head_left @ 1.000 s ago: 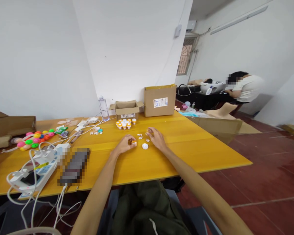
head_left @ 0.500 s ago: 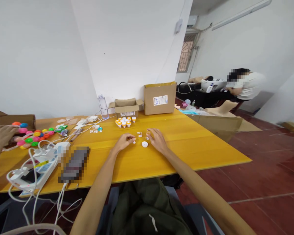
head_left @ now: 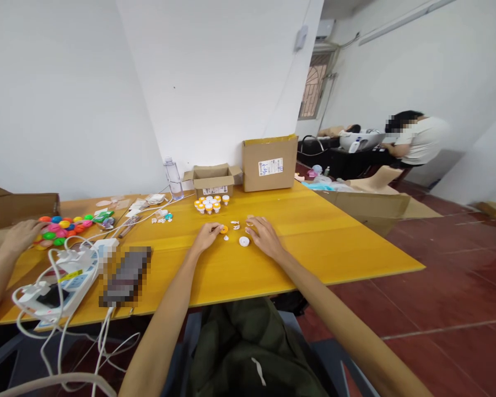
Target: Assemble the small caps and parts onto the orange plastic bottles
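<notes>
My left hand (head_left: 206,237) is closed, thumb and forefinger at the edge of a small orange round piece (head_left: 224,229). Just below that piece, a tiny white peg-like part (head_left: 226,238) stands on the table. My right hand (head_left: 265,236) hovers low over the wood with fingers curved and thumb apart. Something small and pale shows by its fingertips, too unclear to name. A white disc (head_left: 243,241) lies between the hands. Behind it are small white printed pieces (head_left: 235,225). Farther back, several white-and-orange round-topped pieces (head_left: 209,204) are clustered together.
An open carton (head_left: 213,179) and a taller cardboard box (head_left: 269,164) stand against the wall beside a clear bottle (head_left: 173,179). Leftward are a phone (head_left: 126,275), a power strip (head_left: 72,284) with cables, colourful balls (head_left: 60,229) and another person's hand (head_left: 22,237).
The tiny white part that was at my left fingertips now stands on the table, and those fingers are at the orange piece. The other person's hand has moved right, onto the colourful balls.
</notes>
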Demonstrator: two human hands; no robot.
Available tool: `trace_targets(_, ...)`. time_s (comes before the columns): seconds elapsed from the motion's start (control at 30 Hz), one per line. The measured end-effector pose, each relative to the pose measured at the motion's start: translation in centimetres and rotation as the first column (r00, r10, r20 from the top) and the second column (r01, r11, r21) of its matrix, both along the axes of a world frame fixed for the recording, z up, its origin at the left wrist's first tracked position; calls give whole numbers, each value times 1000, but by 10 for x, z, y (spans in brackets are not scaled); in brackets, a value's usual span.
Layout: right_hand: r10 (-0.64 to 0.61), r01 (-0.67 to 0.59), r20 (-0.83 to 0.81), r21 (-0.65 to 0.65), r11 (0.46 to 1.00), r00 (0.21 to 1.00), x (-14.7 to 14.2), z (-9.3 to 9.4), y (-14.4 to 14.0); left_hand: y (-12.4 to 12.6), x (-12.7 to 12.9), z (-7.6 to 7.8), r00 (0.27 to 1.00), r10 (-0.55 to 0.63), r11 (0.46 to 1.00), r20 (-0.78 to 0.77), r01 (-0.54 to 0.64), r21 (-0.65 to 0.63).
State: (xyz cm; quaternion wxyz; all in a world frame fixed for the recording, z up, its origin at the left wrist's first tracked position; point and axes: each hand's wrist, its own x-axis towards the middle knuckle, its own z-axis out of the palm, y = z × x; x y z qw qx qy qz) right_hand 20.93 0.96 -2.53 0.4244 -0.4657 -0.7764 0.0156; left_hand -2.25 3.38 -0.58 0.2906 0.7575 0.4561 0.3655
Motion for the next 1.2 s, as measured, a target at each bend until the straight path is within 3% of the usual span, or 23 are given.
trace_targets(0.27, 30, -30, 16, -25, 999, 999, 0, 2, -1, -1, 1, 3, 1000, 0, 1000, 13, 0, -6)
trace_targets(0.53, 198, -194, 169, -39, 980, 966, -3, 5, -18, 0, 0, 4, 999, 23, 1000, 28, -23, 11)
trace_targets(0.7, 228, -218, 205, -70, 973, 952, -4, 3, -22, 2, -1, 1, 998, 40, 999, 49, -40, 8)
trace_targets(0.8, 225, -213, 80, -133, 968, 971, -3, 5, -19, 4, -1, 0, 998, 50, 999, 49, -50, 14)
trace_targets(0.9, 228, -257, -154, -208, 944, 961, -1, 8, -13, 3, -1, -1, 998, 49, 998, 39, -50, 30)
trace_targets(1.07, 206, -413, -573, -260, 873, 794, 2, 9, -5, 0, 2, -1, 998, 45, 995, -34, -42, 91)
trace_targets(1.2, 116, -494, -738, -318, 809, 665, 3, 7, -1, -3, 3, 0, 996, 20, 990, -89, -7, 138)
